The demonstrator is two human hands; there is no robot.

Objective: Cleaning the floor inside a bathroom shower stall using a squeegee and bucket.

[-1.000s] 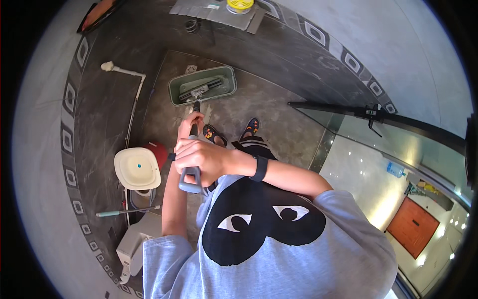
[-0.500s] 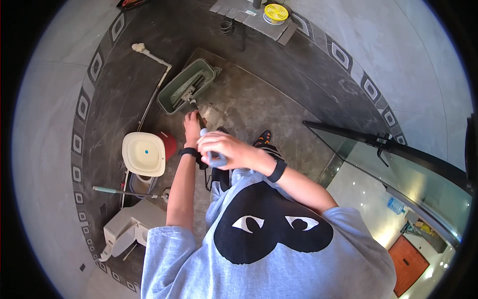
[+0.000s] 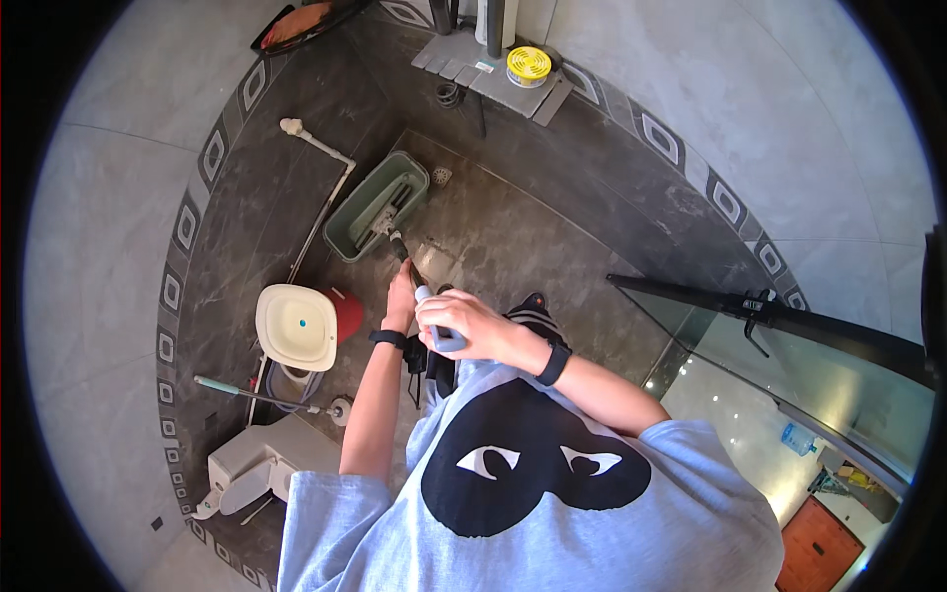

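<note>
A mop (image 3: 399, 243) slants down from my hands into a long green bucket (image 3: 345, 210), where its head rests inside. My left hand (image 3: 399, 299) is wrapped around the dark lower shaft, just short of the bucket. Nearer my body, my right hand (image 3: 466, 323) is closed on the grey grip (image 3: 450, 340) at the mop's upper end. My right forearm crosses in front of my shirt. The underside of the mop head is hidden in the bucket.
Left of my arm stands a red bucket (image 3: 347, 314) with a cream basin (image 3: 296, 326) on top. Behind it are a long-handled brush (image 3: 266, 393) and a white toilet (image 3: 258, 464). A glass door (image 3: 829, 355) stands at right; a floor drain (image 3: 442, 177) lies beyond the bucket.
The view has shifted, so the bucket and walls sit lower in the picture. Both hands keep their hold on the mop, whose head stays in the bucket.
</note>
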